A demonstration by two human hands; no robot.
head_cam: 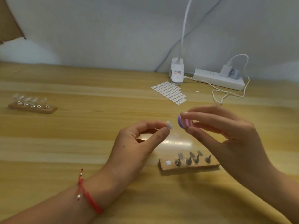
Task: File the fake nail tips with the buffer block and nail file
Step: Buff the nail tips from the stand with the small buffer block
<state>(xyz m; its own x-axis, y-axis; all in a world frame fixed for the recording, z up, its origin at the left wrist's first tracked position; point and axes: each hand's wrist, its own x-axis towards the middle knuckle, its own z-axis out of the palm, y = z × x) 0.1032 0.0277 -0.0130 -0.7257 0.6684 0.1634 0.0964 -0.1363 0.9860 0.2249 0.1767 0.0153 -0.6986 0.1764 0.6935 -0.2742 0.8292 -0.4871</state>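
Grip of my left hand (137, 143) pinches a white nail tip (169, 125), free edge out toward the buffer block (185, 122) my right hand (234, 135) grips just beside it, both up above the clip stand (189, 166) on the tabletop (80, 135), probably for filing room.

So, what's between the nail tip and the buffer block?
Nothing: the head view shows a narrow bare gap between the nail tip in the left hand and the buffer block in the right hand.
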